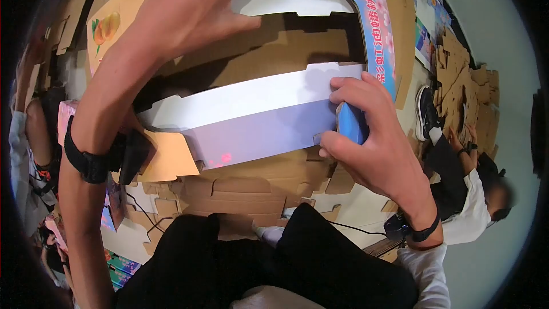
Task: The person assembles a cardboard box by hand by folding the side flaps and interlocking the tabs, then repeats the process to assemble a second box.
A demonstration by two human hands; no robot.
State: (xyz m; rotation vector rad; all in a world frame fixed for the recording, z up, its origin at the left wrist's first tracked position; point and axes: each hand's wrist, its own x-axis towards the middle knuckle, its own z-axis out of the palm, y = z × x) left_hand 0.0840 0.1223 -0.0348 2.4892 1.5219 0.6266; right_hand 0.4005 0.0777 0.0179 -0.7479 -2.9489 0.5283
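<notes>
An open printed cardboard box (269, 131) is in front of me, with white inner walls, a lilac near side and a blue right end bearing pink blossoms and red characters. Orange-yellow panels with a fruit picture form its left end. My right hand (372, 131) is closed on the near right corner, a small blue flap between thumb and fingers. Across the far left of the box reaches my left hand (194, 11), its thumb inside by the far wall. Its other fingers run toward the top edge of the view and are mostly hidden.
Flattened brown cardboard (240, 194) covers the floor beneath the box. More cardboard sheets (457, 74) lie at the right, near a seated person (457, 194) with a black shoe. Other people's limbs show at the far left. A dark cable (357, 229) crosses the floor.
</notes>
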